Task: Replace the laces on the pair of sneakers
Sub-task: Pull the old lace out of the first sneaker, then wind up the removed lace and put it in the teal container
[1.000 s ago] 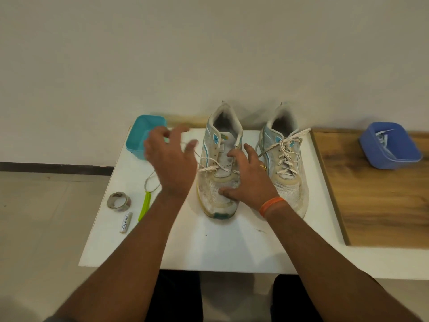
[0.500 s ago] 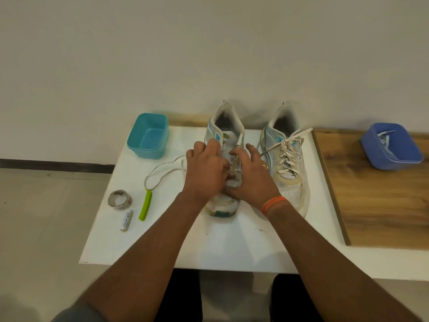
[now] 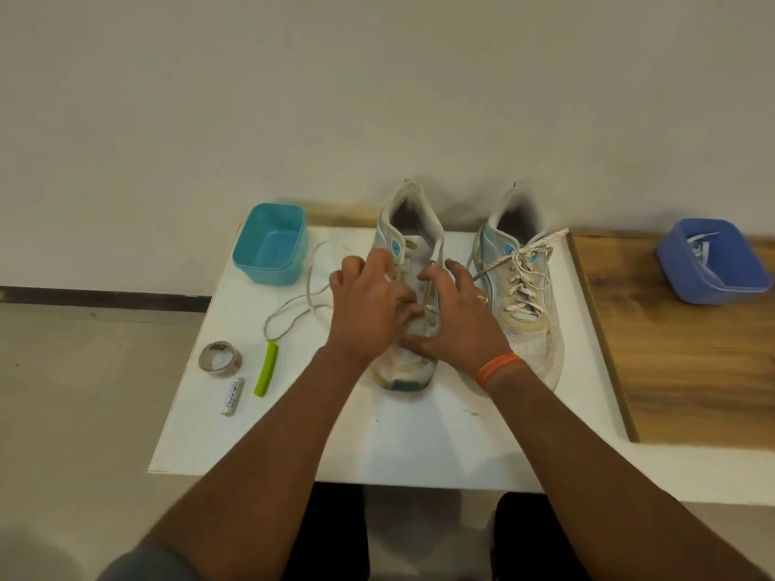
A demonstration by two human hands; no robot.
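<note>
Two worn white-and-blue sneakers stand side by side on the white table [image 3: 398,438], toes toward me. The left sneaker [image 3: 409,228] has most of its lace pulled out. Its old lace [image 3: 293,306] trails in loops to the left on the table. My left hand [image 3: 369,308] sits over the eyelet area, its fingers pinching the lace near the lowest eyelets. My right hand [image 3: 457,325] grips the same sneaker from the right, thumb by the toe and fingers spread over the tongue. The right sneaker [image 3: 524,295] is still laced. The eyelets under my hands are hidden.
A teal tub [image 3: 271,245] stands at the back left. A tape roll [image 3: 220,358], a white tube [image 3: 232,396] and a green stick [image 3: 266,369] lie at the left. On the wooden board [image 3: 679,362] at the right, a blue tub [image 3: 713,262] holds white laces.
My left hand, raised to the left with the lace a second ago, has come down onto the left sneaker. The freed lace now lies on the table. My right hand stayed on the sneaker.
</note>
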